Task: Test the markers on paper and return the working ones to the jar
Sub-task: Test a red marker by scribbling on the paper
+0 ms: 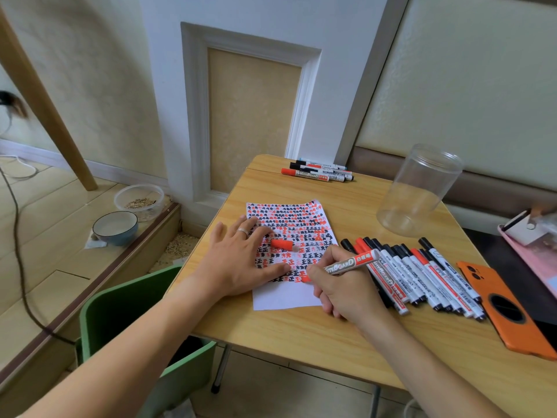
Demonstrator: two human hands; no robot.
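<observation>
Left hand [241,260] flat on the white sheet of paper [291,257], fingers spread and straight, pinning it to the light wooden surface [301,336]. Right hand [343,288] curled around a red-tipped whiteboard marker [346,264], tip down at the paper's lower rows of red and black test marks, though actual contact hard to call from here. Loose red marker cap [281,244] lying on the paper just beside the left fingertips. Row of red and black capped markers [422,276] fanned out right of the paper, touching one another. Clear plastic jar [417,191] standing beyond them, nothing visible inside. Small group of markers [319,171] lying at the far edge. Orange phone case [509,306] near the right edge.
</observation>
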